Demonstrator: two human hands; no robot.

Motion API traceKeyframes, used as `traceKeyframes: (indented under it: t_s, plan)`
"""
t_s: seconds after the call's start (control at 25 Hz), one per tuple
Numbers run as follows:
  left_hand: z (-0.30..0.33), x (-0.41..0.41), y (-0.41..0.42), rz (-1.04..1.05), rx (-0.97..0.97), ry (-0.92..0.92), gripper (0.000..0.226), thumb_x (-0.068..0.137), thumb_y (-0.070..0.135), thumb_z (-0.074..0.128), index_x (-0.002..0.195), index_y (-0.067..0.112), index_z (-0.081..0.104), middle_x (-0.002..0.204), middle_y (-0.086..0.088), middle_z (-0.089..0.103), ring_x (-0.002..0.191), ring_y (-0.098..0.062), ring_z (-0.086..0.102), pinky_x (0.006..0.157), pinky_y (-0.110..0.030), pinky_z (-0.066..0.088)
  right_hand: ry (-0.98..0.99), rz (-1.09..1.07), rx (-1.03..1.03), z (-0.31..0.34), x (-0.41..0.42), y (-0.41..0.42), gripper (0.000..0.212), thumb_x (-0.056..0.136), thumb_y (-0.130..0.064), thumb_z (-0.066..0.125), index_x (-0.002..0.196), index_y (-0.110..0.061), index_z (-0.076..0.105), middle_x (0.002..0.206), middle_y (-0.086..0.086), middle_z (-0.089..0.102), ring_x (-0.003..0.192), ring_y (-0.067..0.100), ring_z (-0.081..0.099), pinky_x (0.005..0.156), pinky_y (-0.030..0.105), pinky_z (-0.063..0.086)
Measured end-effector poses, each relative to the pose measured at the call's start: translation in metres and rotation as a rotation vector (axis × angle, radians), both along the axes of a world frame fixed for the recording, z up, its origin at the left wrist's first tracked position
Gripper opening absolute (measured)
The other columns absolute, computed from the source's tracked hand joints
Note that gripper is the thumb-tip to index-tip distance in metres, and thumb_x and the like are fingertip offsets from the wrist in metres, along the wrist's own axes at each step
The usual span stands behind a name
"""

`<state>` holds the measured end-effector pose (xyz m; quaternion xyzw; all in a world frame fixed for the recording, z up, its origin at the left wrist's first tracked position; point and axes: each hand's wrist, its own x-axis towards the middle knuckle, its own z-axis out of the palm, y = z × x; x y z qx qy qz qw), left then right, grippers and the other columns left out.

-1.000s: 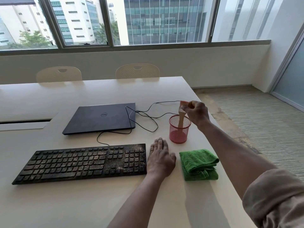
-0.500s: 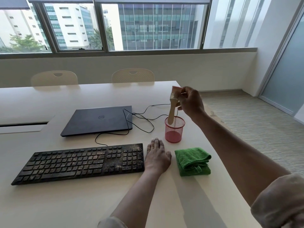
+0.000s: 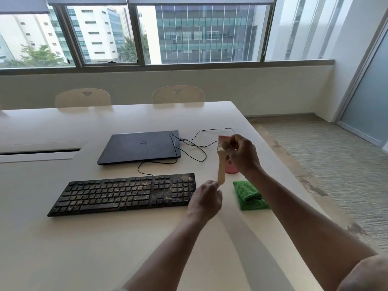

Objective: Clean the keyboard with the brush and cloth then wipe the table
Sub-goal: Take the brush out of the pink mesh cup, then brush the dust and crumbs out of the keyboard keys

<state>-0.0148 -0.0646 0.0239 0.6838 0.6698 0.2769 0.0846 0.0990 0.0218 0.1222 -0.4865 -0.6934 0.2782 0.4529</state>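
The right hand [image 3: 241, 153] holds the paint brush [image 3: 221, 162] by its ferrule end, bristles up and handle down, at 1 o'clock from the keyboard [image 3: 126, 193]. The left hand [image 3: 206, 198] reaches up with curled fingers to the handle tip, apparently to take over the grip; whether it has closed cannot be told. The green cloth [image 3: 248, 195] lies folded on the counter [image 3: 105, 248] at 3 o'clock of the keyboard, within reach for the wiping step.
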Motion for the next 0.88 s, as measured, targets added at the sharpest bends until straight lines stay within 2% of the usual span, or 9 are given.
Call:
traceKeyframes:
  t_s: [0.12,0.2,0.32,0.4,0.56,0.64,0.72,0.8,0.88]
  plan:
    - [0.004,-0.016,-0.015,0.070,0.181,-0.136,0.029,0.094,0.010,0.047,0.110,0.015,0.071,0.105,-0.006,0.073,0.093,-0.025,0.068,0.080,-0.033,0.052,0.053,-0.006,-0.036,-0.006,-0.006,-0.019,0.015,0.096,-0.025,0.068,0.091,-0.011,0.068,0.084,0.011,0.074,0.063,0.026,0.073,0.050,0.038,0.061]
    - [0.006,-0.028,-0.023,0.143,0.197,-0.335,0.029,0.093,0.008,0.047,0.106,0.016,0.073,0.096,-0.002,0.076,0.086,-0.016,0.070,0.081,-0.030,0.055,0.078,0.013,-0.058,-0.012,-0.012,-0.033,0.016,0.097,-0.023,0.068,0.096,-0.007,0.068,0.084,0.010,0.073,0.060,0.025,0.073,0.049,0.039,0.061]
    - [0.011,-0.046,-0.038,0.128,0.147,-0.609,0.022,0.095,0.025,0.050,0.098,0.021,0.072,0.076,0.004,0.073,0.067,-0.010,0.069,0.068,-0.037,0.059,0.100,0.044,-0.095,-0.029,-0.030,-0.049,0.017,0.098,-0.021,0.067,0.097,-0.004,0.066,0.086,0.013,0.075,0.060,0.019,0.074,0.050,0.039,0.062]
    - [0.015,-0.060,-0.051,0.110,0.152,-0.583,0.022,0.093,0.034,0.057,0.089,0.020,0.073,0.069,0.006,0.071,0.061,-0.009,0.066,0.062,-0.033,0.057,0.142,0.066,-0.125,-0.041,-0.044,-0.057,0.013,0.097,-0.020,0.069,0.094,-0.009,0.066,0.087,0.015,0.075,0.064,0.022,0.076,0.053,0.043,0.063]
    - [0.020,-0.094,-0.077,0.134,0.131,-0.528,0.008,0.089,0.025,0.071,0.082,0.023,0.074,0.067,0.008,0.071,0.058,0.001,0.061,0.057,-0.018,0.048,0.225,0.107,-0.199,-0.051,-0.074,-0.076,0.010,0.096,-0.018,0.071,0.102,-0.014,0.064,0.090,0.012,0.075,0.072,0.025,0.076,0.062,0.047,0.064]
    - [0.023,-0.113,-0.088,0.173,0.120,-0.517,0.008,0.089,0.024,0.071,0.082,0.020,0.075,0.067,0.007,0.070,0.055,0.002,0.060,0.055,-0.016,0.048,0.147,0.048,-0.100,-0.054,-0.085,-0.089,0.026,0.094,-0.017,0.072,0.117,-0.013,0.060,0.088,0.006,0.072,0.067,0.022,0.073,0.063,0.039,0.062]
    - [0.027,-0.133,-0.100,0.212,0.090,-0.555,0.011,0.089,0.022,0.071,0.082,0.014,0.075,0.067,0.005,0.070,0.051,-0.001,0.060,0.048,-0.019,0.049,-0.027,0.041,0.135,-0.058,-0.094,-0.103,0.035,0.089,-0.012,0.075,0.121,-0.014,0.061,0.082,0.000,0.066,0.067,0.019,0.066,0.065,0.035,0.056]
    - [0.031,-0.152,-0.112,0.216,0.046,-0.603,0.014,0.089,0.020,0.071,0.081,0.009,0.074,0.065,-0.001,0.070,0.047,-0.009,0.063,0.043,-0.026,0.052,-0.198,0.185,0.296,-0.066,-0.107,-0.122,0.041,0.084,-0.006,0.077,0.121,-0.017,0.065,0.088,-0.002,0.063,0.072,0.015,0.061,0.068,0.035,0.055]
    - [0.032,-0.171,-0.123,0.198,0.008,-0.627,0.014,0.090,0.020,0.072,0.082,0.008,0.074,0.065,-0.002,0.070,0.048,-0.012,0.064,0.043,-0.028,0.053,-0.312,0.325,0.325,-0.073,-0.126,-0.140,0.041,0.086,-0.009,0.078,0.124,-0.021,0.067,0.105,0.000,0.065,0.083,0.012,0.062,0.072,0.033,0.056]
